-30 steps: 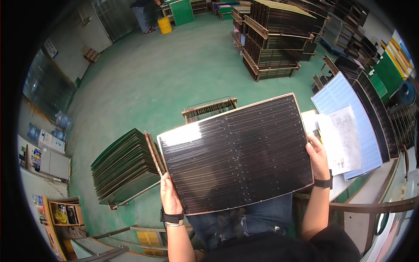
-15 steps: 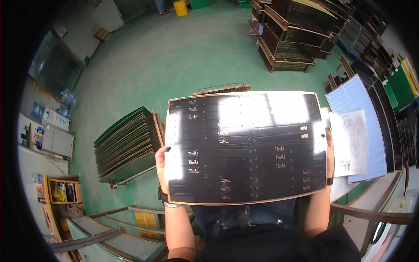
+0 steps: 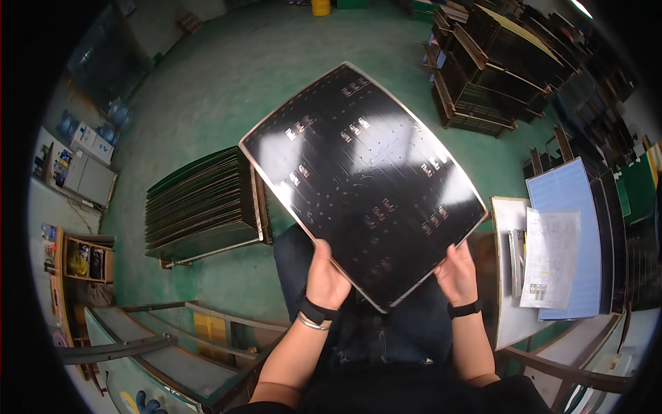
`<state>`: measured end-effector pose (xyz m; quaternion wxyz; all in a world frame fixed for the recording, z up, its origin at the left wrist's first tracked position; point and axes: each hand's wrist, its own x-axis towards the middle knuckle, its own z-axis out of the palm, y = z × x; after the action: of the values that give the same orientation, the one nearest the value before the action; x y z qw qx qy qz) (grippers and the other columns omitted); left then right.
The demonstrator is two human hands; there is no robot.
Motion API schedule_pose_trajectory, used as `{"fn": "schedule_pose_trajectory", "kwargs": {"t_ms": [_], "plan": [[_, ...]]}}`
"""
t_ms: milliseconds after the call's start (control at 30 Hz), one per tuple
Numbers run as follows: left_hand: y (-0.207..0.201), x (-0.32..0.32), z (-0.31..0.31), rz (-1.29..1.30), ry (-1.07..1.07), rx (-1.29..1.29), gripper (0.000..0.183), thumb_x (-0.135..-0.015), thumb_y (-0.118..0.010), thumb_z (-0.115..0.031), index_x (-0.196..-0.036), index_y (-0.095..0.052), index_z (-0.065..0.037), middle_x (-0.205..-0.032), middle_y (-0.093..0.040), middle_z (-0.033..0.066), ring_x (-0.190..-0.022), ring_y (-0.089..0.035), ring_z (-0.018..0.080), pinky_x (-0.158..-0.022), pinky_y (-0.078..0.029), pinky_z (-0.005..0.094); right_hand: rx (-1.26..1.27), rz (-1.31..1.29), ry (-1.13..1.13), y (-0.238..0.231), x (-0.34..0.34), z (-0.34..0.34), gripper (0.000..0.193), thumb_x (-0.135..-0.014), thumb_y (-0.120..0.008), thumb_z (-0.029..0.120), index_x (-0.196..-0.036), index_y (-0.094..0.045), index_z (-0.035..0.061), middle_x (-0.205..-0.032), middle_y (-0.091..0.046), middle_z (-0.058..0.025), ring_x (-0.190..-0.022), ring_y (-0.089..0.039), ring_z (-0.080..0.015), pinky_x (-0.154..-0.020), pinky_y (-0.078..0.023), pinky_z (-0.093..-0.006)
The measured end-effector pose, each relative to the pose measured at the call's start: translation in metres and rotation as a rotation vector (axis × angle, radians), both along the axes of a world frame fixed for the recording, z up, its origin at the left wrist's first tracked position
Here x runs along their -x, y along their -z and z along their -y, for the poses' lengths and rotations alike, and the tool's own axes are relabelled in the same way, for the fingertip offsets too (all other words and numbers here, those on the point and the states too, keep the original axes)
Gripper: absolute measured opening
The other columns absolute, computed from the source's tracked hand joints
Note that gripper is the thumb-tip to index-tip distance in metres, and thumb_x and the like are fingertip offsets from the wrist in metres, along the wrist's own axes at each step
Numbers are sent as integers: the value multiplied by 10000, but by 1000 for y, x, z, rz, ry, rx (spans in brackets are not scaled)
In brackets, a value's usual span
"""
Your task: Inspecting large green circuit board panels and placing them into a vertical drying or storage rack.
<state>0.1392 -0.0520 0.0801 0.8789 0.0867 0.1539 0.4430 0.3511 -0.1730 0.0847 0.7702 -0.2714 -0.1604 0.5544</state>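
I had the big black panel (image 3: 362,176) up in mid-frame, tilted like a diamond, glare across its face. My left hand (image 3: 326,274) clamped its lower-left edge, my right hand (image 3: 455,271) closed on the lower-right edge. A rack of dark panels (image 3: 203,203) stood at left, papers (image 3: 549,257) on the bench (image 3: 509,324) at right.

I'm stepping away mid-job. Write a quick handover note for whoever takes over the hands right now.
Left hand: grips the near left edge of the black panel.
Right hand: grips the panel's near right edge.
The panel is held up over the lap, turned corner-on, its glossy face toward the camera.
A stack of similar panels stands in a rack on the green floor to the left.
Papers lie on the table at right.
Done: one panel is in hand.
Left: not set down anywhere yet.
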Motion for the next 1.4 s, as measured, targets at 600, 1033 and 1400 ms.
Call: {"fn": "schedule_pose_trajectory", "kwargs": {"t_ms": [600, 1033, 1400], "plan": [[-20, 17, -32, -34, 173, -269, 609, -944, -296, -469, -1373, -275, -38, -1366, -377, 154, -1220, -414, 272, -1009, -353, 395, 153, 201, 263, -24, -61, 15, 378, -884, -506, 145, -1218, -448, -22, -1090, -584, -119, -946, -598, -188, -821, -496, -305], [20, 45, -26, -235, 32, -142, 360, -932, -464, -172, -1284, -424, -106, -1255, -497, 47, -1140, -485, 209, -965, -405, 390, 112, 263, 437, -29, -97, 45, 447, -965, -359, 312, -1264, -413, -16, -1195, -536, -157, -1083, -541, -248, -900, -465, -358], [10, 64, -45, -530, -261, -503, 87, -893, -538, -89, -978, -525, -104, -1128, -557, 55, -1070, -500, 153, -956, -375, 336, 263, 678, 448, -37, -119, 61, 165, -869, -548, 50, -1034, -538, 56, -1031, -611, -60, -922, -537, -97, -794, -416, -224]]}}
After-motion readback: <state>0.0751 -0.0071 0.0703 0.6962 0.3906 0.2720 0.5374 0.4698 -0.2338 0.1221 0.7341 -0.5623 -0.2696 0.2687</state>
